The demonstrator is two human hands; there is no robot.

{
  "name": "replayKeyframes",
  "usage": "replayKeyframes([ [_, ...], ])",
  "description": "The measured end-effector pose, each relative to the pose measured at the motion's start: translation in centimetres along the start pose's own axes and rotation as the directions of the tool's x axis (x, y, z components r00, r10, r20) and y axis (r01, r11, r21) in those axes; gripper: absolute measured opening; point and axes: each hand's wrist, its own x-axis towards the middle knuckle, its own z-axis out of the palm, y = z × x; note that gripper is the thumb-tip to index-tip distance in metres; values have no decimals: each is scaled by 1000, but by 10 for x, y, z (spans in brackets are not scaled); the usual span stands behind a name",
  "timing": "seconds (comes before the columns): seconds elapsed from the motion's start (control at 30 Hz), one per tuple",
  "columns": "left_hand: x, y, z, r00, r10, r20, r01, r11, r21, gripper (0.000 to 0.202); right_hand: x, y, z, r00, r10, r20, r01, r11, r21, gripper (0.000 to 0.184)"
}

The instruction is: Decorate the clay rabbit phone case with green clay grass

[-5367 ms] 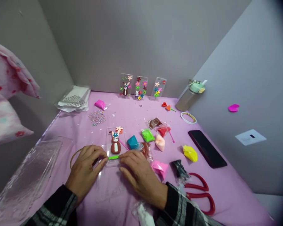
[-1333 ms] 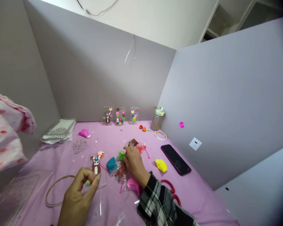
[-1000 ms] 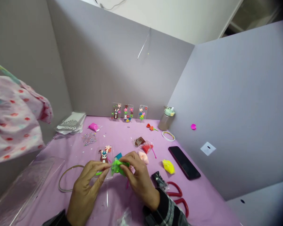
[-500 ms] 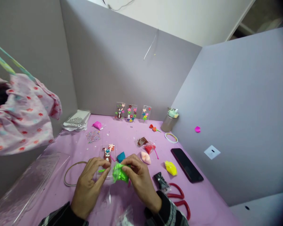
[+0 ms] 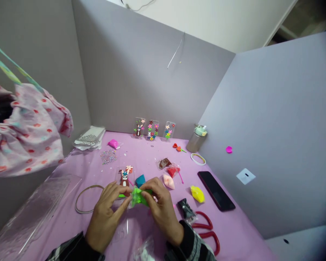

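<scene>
Between my hands is a small packet of bright green modelling clay [image 5: 138, 195] in a clear wrapper. My right hand [image 5: 161, 206] pinches its right side between thumb and fingers. My left hand [image 5: 108, 210] pinches the left edge of the wrapper. Just beyond my left fingers lies a clear phone case with a brown and white rabbit [image 5: 124, 178] and flowers on it. A blue lump of clay [image 5: 140, 181] sits behind the green packet. To the right of it lie a peach lump [image 5: 168, 181] and a red clay packet [image 5: 173, 170].
Red-handled scissors [image 5: 205, 221], a black clay packet [image 5: 186, 209], a yellow lump [image 5: 197, 194] and a phone [image 5: 216, 190] lie right. Decorated cases [image 5: 153, 130] lean on the back wall by a bottle [image 5: 196, 139]. A ring [image 5: 80, 197] and clear plastic sheet [image 5: 32, 217] lie left.
The green packet has turned and moved slightly up between my hands, with more of it now covered by my right fingers. The camera view has shifted a little.
</scene>
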Motion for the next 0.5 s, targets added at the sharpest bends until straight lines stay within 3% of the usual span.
replayKeyframes([
  [0.3,-2,-2,0,985,-166,36,169,981,-94,8,-5,1,4,992,-122,37,125,989,-79,20],
  [0.5,3,8,-2,995,-80,62,87,989,-121,6,-2,0,2,983,-135,123,148,984,-101,15],
])
